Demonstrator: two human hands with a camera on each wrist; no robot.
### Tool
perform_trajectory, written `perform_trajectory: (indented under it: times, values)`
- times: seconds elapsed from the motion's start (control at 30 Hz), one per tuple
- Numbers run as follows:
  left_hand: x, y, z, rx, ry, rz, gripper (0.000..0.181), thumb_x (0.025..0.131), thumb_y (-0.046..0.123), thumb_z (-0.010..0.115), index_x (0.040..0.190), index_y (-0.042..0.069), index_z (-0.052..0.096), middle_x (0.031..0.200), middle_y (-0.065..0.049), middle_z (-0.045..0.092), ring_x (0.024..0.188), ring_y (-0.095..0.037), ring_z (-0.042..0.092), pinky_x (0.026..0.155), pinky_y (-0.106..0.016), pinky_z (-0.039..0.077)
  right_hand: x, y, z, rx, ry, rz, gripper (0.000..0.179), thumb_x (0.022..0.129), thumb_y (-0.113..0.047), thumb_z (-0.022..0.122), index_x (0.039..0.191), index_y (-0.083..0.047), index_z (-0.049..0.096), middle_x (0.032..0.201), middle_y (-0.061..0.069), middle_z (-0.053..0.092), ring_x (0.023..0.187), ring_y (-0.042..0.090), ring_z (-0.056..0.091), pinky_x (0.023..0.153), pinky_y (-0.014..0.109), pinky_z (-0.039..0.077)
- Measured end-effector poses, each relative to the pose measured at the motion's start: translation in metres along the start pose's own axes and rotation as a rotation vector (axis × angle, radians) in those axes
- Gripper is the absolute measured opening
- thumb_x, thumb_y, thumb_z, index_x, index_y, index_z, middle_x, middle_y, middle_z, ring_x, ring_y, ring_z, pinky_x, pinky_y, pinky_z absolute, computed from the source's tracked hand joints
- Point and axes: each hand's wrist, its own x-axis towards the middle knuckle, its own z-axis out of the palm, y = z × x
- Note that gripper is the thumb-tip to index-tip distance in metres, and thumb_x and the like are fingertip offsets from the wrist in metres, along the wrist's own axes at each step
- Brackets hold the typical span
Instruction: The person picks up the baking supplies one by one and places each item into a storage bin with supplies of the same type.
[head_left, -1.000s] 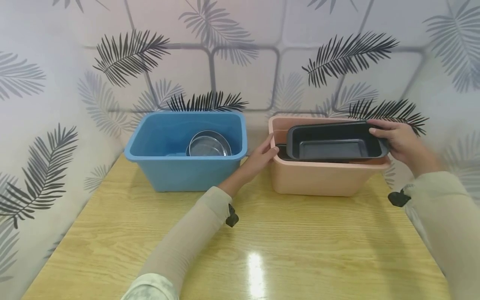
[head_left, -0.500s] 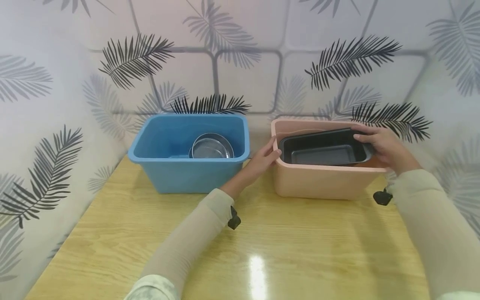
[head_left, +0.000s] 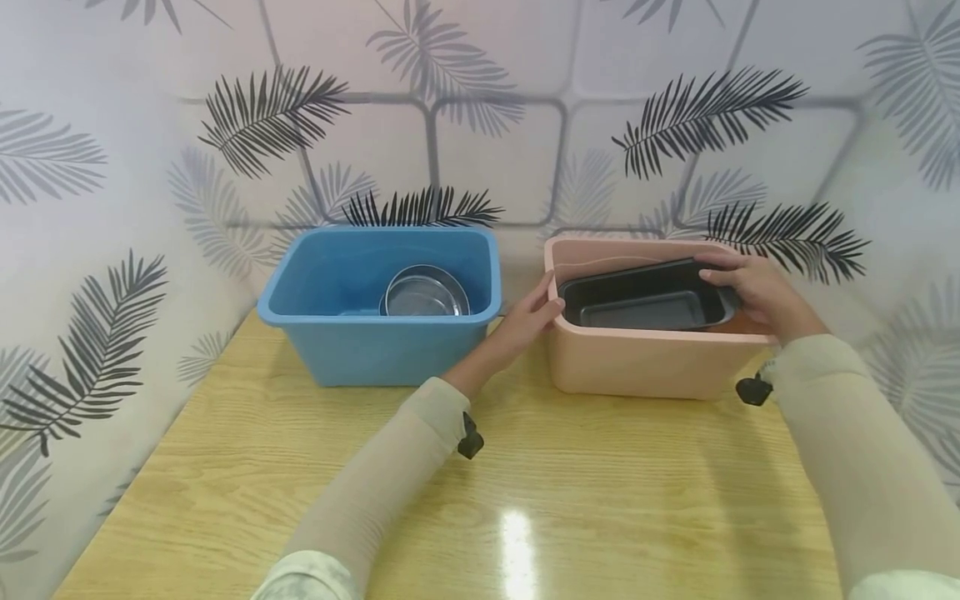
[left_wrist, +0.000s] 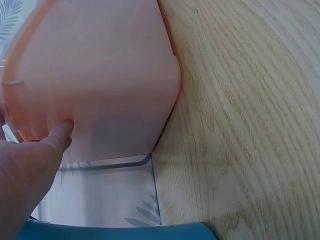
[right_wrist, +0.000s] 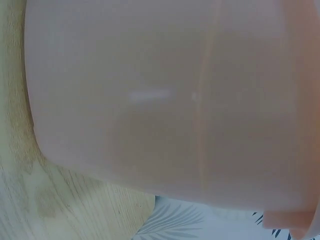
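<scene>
A dark loaf pan (head_left: 645, 310) sits inside the pink tub (head_left: 637, 362), its right end higher than its left. My right hand (head_left: 757, 292) grips the pan by that right end, thumb over the rim. At the tub's left rim my left hand (head_left: 528, 317) holds on near the front corner. In the left wrist view, a digit of the left hand (left_wrist: 30, 172) lies against the tub's outer wall (left_wrist: 110, 75). The right wrist view shows the tub's wall (right_wrist: 150, 125) close up, with the right hand out of sight.
To the left stands a blue tub (head_left: 390, 354) holding round metal pans (head_left: 425, 296). Both tubs are on a wood-grain table (head_left: 450, 500) against a leaf-patterned wall (head_left: 495, 150). A narrow gap separates the tubs, with the left forearm (head_left: 375, 492) reaching towards it.
The loaf pan has gone down from above the rim into the pink tub and slightly left, with the right hand still gripping it. The left hand has stayed at the tub's rim.
</scene>
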Motion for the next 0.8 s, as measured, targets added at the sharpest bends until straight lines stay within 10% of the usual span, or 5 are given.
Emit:
perform_trajectory:
  times: [0.2,0.43,0.67,0.8]
  values:
    - [-0.0008,-0.001,-0.0004,-0.013,0.004,-0.011,0.066,0.107,0.027,0.05,0.163,0.023,0.015,0.17,-0.006,0.015,0.151,-0.024,0.03,0.119,-0.046,0.035,0.0028,0.0004,0.0031,-0.109,-0.033,0.019,0.063,0.101,-0.022,0.063,0.155,-0.003,0.037,0.09,-0.023,0.066,0.08,0.005,0.072,0.075,0.025,0.062]
    - [-0.0009,-0.0016,-0.0003,-0.008,0.004,-0.012,0.068,0.107,0.029,0.052,0.163,0.022,0.015,0.17,-0.006,0.014,0.152,-0.024,0.029,0.119,-0.046,0.034,0.0058,0.0057,0.0024,-0.09,-0.047,0.013,0.058,0.102,-0.019,0.061,0.154,-0.004,0.039,0.093,-0.022,0.068,0.082,0.006,0.072,0.076,0.026,0.062]
    - [-0.0006,-0.0022,-0.0011,-0.002,-0.007,-0.004,0.067,0.107,0.027,0.05,0.163,0.022,0.014,0.17,-0.005,0.013,0.152,-0.023,0.027,0.12,-0.046,0.035,0.0073,0.0062,0.0033,-0.234,-0.016,0.008,0.067,0.104,-0.03,0.057,0.157,-0.002,0.03,0.157,0.012,0.042,0.12,-0.001,0.053,0.105,0.02,0.048]
    - [-0.0004,-0.002,-0.0017,0.005,-0.004,-0.002,0.068,0.107,0.031,0.051,0.163,0.024,0.014,0.17,-0.005,0.014,0.152,-0.023,0.029,0.119,-0.045,0.036,0.008,0.0035,0.0041,-0.206,-0.007,0.002,0.065,0.105,-0.029,0.054,0.16,-0.006,0.026,0.164,0.02,0.028,0.139,0.014,0.044,0.116,0.034,0.04]
